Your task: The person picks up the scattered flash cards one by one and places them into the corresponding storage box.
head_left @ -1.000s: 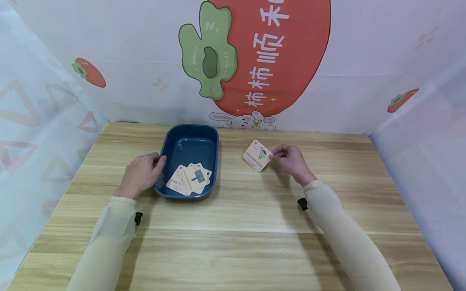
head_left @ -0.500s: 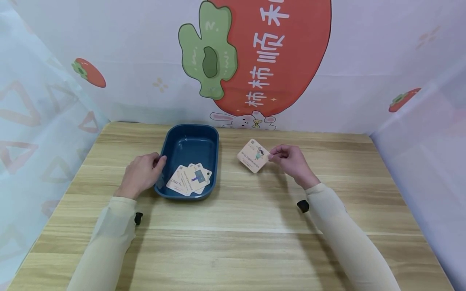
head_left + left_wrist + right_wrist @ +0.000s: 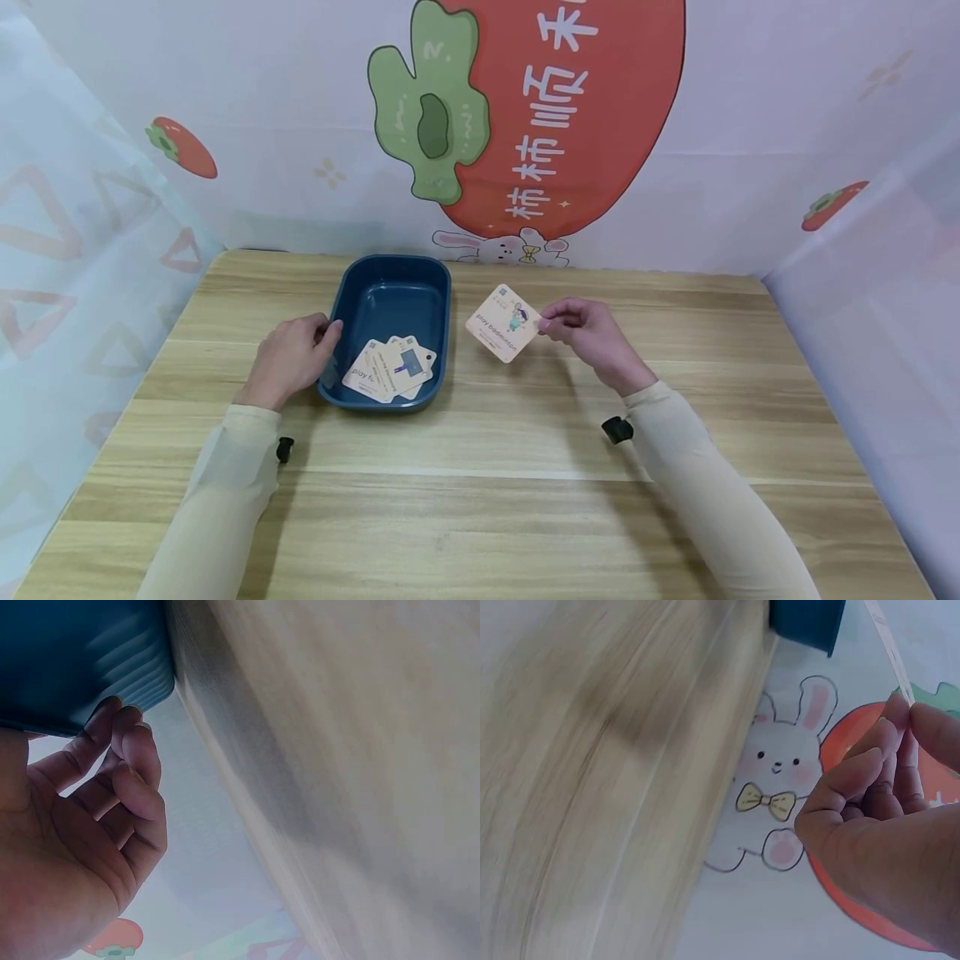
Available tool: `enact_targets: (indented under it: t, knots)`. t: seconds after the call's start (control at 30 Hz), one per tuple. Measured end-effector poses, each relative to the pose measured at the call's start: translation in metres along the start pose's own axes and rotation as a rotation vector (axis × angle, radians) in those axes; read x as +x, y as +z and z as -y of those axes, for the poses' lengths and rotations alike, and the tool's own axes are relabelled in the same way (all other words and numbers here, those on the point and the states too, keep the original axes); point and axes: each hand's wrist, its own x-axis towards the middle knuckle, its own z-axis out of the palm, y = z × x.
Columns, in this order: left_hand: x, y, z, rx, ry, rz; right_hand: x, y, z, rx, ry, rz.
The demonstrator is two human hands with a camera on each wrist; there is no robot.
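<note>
Between thumb and fingertips, my right hand (image 3: pixel 596 337) pinches a square card (image 3: pixel 502 323) by its right corner. The card has rounded corners, a small figure with a racket, and the words "play badminton". The right wrist view has it edge-on as a thin strip (image 3: pixel 891 649) above the table. My left hand (image 3: pixel 292 358) holds the left rim of a dark blue tray (image 3: pixel 447 333), thumb over the rim. In the left wrist view its curled fingers (image 3: pixel 139 754) lie against the tray's outer wall. Several similar cards (image 3: pixel 390 371) lie overlapping in the tray's near end.
The tray stands on a wood-grain table (image 3: pixel 480 508), left of the held card. Behind the table hangs a white backdrop (image 3: pixel 300 125) with a large red persimmon and a rabbit (image 3: pixel 776 776) printed on it. Similar sheets rise at both sides.
My right hand has moved left with the card, bringing it nearer the tray. The left hand and the tray have stayed in place.
</note>
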Motion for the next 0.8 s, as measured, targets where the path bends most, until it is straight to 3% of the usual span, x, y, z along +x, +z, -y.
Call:
enact_targets:
  t: [0.8]
  knots:
    - [0.000, 0.000, 0.001, -0.004, -0.009, 0.011, -0.001, 0.041, 0.024, 0.059, -0.018, 0.126]
